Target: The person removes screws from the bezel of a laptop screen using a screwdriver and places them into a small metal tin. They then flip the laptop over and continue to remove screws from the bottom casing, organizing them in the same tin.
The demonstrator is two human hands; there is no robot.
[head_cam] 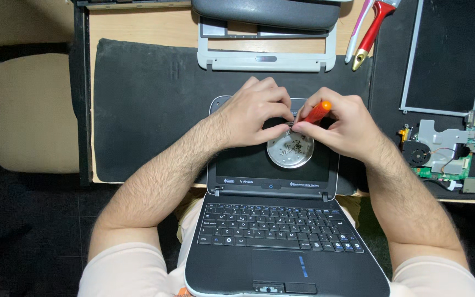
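Observation:
A small black laptop (281, 242) lies open flat, its keyboard half over my lap and its screen half on a black mat. A round metal dish (290, 149) with several small screws rests on the screen. My right hand (344, 125) grips a small orange-handled screwdriver (318, 111) above the dish. My left hand (254, 113) pinches at the screwdriver's tip, fingers closed on something too small to make out.
A black mat (144, 110) covers the wooden desk. A grey screen bezel (265, 58) lies at the back, red-handled pliers (370, 33) beside it. A bare display panel (446, 55) and a green circuit board with fan (452, 157) sit right. A beige chair (28, 113) stands left.

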